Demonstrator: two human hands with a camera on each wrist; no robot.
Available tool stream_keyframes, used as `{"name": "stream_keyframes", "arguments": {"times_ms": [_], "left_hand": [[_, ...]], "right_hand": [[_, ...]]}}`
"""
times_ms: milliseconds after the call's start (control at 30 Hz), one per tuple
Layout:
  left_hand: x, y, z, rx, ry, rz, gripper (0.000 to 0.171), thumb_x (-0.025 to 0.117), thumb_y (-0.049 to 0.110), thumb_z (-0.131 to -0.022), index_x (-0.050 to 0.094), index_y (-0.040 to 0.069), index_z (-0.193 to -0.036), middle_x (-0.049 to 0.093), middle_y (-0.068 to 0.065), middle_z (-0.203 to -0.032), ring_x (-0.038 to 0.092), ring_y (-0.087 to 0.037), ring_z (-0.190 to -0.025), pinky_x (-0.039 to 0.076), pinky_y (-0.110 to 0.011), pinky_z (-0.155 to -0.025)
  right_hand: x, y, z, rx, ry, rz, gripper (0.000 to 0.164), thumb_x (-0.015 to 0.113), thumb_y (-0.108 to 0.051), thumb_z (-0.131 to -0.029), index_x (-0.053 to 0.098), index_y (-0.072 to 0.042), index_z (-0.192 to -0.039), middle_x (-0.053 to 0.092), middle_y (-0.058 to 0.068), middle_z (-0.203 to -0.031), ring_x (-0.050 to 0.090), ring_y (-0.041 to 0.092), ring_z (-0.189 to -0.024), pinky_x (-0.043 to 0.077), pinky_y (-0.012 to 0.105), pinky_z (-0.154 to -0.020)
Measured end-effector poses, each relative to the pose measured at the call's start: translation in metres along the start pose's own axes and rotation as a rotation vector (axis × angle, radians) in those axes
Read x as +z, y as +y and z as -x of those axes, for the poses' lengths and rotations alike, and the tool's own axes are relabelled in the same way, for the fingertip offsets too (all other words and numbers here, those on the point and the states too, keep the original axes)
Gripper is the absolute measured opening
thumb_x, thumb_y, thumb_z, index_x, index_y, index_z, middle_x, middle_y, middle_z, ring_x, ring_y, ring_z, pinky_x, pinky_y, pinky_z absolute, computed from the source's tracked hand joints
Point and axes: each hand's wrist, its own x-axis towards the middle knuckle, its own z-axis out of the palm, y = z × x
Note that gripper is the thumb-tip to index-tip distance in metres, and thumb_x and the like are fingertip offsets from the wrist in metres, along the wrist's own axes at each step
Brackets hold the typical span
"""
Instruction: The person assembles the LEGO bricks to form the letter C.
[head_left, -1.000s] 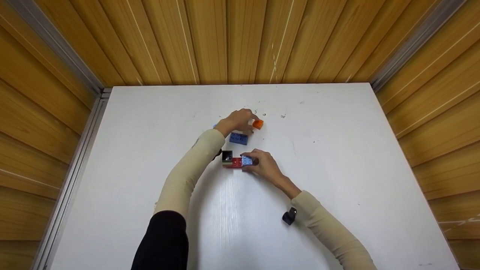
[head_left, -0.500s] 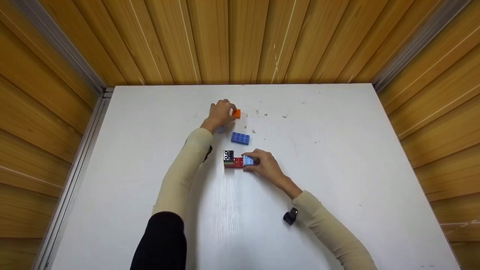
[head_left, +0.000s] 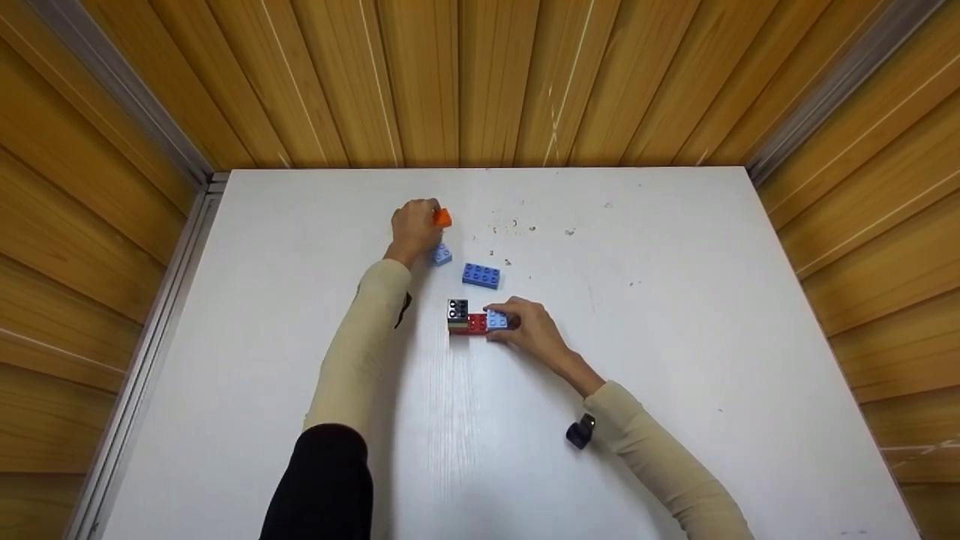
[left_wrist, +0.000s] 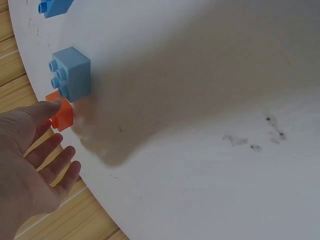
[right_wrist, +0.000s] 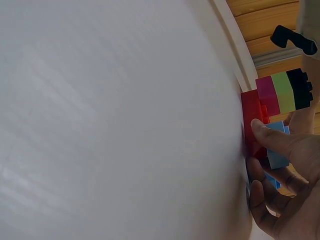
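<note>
The left hand (head_left: 414, 231) pinches an orange brick (head_left: 443, 217) on that hand's right side, while the right hand (head_left: 534, 330) clasps a pale-blue brick (head_left: 496, 320) atop a red brick (head_left: 477, 324) to its left, all seemingly light, stiff, and probably best held by opposite smooth sides.

No text, label, brand, number or sign can be read; the studs of the toy bricks (head_left: 481, 276) show too small for any lettering to be made out; the dark smudges (left_wrist: 256, 147) on the white tabletop (head_left: 247, 300) form no legible characters.
</note>
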Motion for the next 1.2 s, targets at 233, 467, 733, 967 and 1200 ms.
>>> {"name": "stream_keyframes", "arguments": {"times_ms": [233, 467, 733, 967, 1200], "left_hand": [[0.006, -0.016, 0.0, 0.041, 0.051, 0.01, 0.029, 0.068, 0.004, -0.094, 0.07, 0.002, -0.122, 0.073, -0.016, -0.12, 0.065, -0.032, -0.108, 0.049, -0.045, -0.106], [0.005, -0.026, 0.005, 0.021, 0.037, 0.121, 0.028, 0.073, 0.01, -0.092, 0.071, 0.001, -0.118, 0.072, -0.015, -0.118, 0.063, -0.03, -0.106, 0.05, -0.042, -0.105], [0.003, -0.041, 0.014, -0.009, 0.057, 0.32, 0.031, 0.074, 0.013, -0.094, 0.067, 0.003, -0.122, 0.07, -0.016, -0.123, 0.062, -0.03, -0.104, 0.052, -0.041, -0.1], [0.0, -0.047, 0.028, 0.043, 0.091, 0.491, 0.037, 0.075, 0.017, -0.094, 0.066, 0.006, -0.128, 0.067, -0.016, -0.123, 0.06, -0.029, -0.107, 0.052, -0.04, -0.096], [0.002, -0.046, 0.051, 0.173, 0.173, 0.562, 0.039, 0.078, 0.018, -0.091, 0.07, 0.004, -0.127, 0.068, -0.017, -0.118, 0.064, -0.03, -0.101, 0.053, -0.035, -0.086]], "right_hand": [[0.001, 0.0, -0.003, 0.002, -0.009, 0.004, 0.046, 0.088, -0.013, -0.078, 0.075, -0.009, -0.122, 0.07, 0.007, -0.092, 0.057, 0.013, -0.079, 0.047, 0.023, -0.072], [-0.001, 0.004, -0.007, 0.009, -0.011, 0.001, 0.046, 0.087, -0.013, -0.078, 0.075, -0.009, -0.123, 0.071, 0.008, -0.095, 0.059, 0.013, -0.08, 0.048, 0.023, -0.072], [-0.003, 0.006, -0.008, 0.004, -0.017, -0.004, 0.047, 0.087, -0.012, -0.078, 0.074, -0.008, -0.124, 0.071, 0.008, -0.094, 0.059, 0.013, -0.08, 0.048, 0.023, -0.072], [-0.005, 0.008, -0.009, -0.009, -0.005, -0.019, 0.047, 0.087, -0.011, -0.078, 0.074, -0.009, -0.123, 0.071, 0.009, -0.094, 0.06, 0.015, -0.08, 0.048, 0.022, -0.072], [-0.005, 0.007, -0.009, 0.008, -0.009, -0.006, 0.046, 0.087, -0.012, -0.078, 0.075, -0.01, -0.123, 0.071, 0.008, -0.094, 0.063, 0.015, -0.082, 0.049, 0.024, -0.073]]}}
